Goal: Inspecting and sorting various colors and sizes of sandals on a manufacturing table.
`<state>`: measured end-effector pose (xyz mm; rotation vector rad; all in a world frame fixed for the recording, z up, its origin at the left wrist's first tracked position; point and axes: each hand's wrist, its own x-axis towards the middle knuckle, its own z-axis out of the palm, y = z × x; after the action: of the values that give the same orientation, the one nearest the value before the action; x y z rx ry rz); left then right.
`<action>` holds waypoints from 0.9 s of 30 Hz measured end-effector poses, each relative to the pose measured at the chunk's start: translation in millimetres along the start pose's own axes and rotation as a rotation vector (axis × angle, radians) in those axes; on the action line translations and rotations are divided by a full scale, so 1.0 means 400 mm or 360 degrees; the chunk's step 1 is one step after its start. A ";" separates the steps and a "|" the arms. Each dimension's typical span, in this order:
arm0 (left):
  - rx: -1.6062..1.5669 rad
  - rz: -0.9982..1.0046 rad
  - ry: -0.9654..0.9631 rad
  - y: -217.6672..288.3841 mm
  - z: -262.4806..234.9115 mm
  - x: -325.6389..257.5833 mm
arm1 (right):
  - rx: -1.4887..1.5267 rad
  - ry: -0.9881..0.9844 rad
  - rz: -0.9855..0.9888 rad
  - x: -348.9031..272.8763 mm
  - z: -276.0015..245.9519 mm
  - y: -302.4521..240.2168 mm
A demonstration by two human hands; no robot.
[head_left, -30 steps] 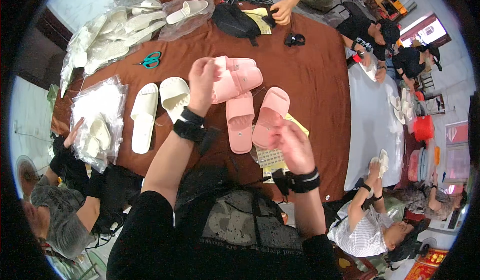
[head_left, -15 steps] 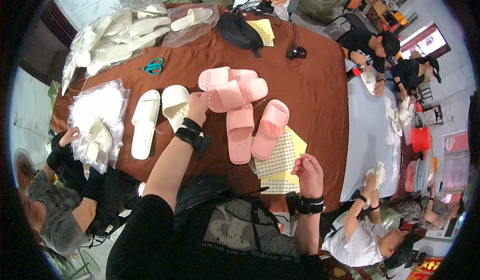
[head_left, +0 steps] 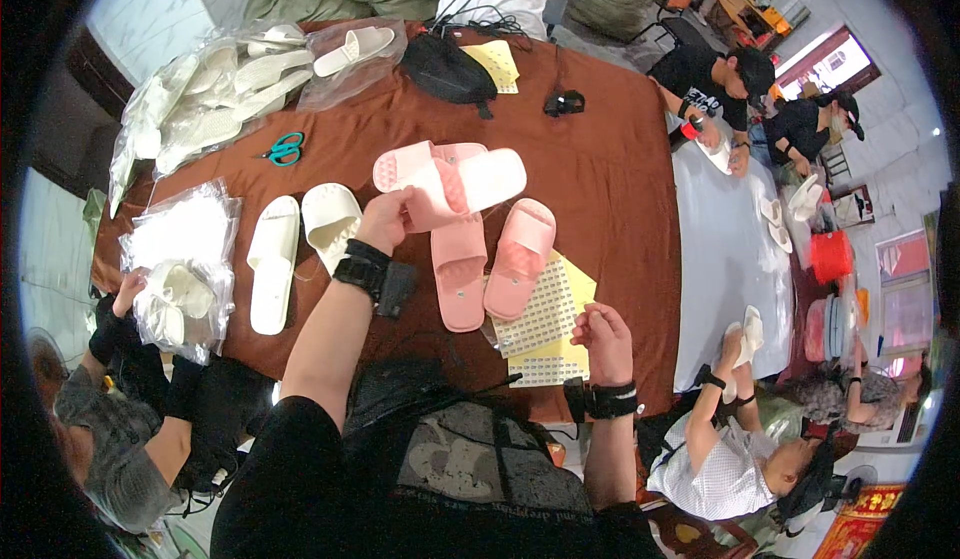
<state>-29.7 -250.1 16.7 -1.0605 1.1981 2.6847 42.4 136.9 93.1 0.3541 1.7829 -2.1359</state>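
Observation:
My left hand (head_left: 388, 221) grips a pink slipper (head_left: 480, 184) by its strap end, tilted so the pale sole faces up. Under it another pink slipper (head_left: 392, 167) lies partly covered. Closer to me, a pink slipper (head_left: 461, 304) and a further pink slipper (head_left: 526, 227) rest side by side, toes apart. My right hand (head_left: 606, 341) is held over the near edge of the sticker sheets (head_left: 545, 309), thumb and fingers pressed together; whatever is between them is too small to make out.
White slippers (head_left: 272, 264) lie left of the pink ones, beside plastic bags (head_left: 190, 224) that a person's hand touches. Teal scissors (head_left: 285, 149), bagged white slippers (head_left: 225, 84) and a black pouch (head_left: 448, 69) are farther back. Co-workers handle slippers at a grey table (head_left: 730, 289) on the right.
My left hand has taken hold of the upper pink slipper, lifting and tilting it. My right hand stays pinched near the sticker sheets. The whole view has shifted slightly.

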 end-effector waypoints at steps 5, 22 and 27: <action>-0.0178 0.0014 -0.0211 0.096 -0.005 -0.089 | -0.0359 -0.0080 0.0038 0.098 0.021 0.036; -0.0061 0.0336 -0.0486 0.248 0.054 -0.373 | -0.1929 -0.0130 -0.0996 0.316 0.053 0.274; 0.0103 0.0381 -0.0331 0.255 0.094 -0.432 | -0.1205 -0.0075 -0.0937 0.259 0.070 0.258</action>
<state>53.5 -254.6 203.0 -0.6469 1.4404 2.8166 -9.3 83.3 -35.8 -0.4572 2.7118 -1.5369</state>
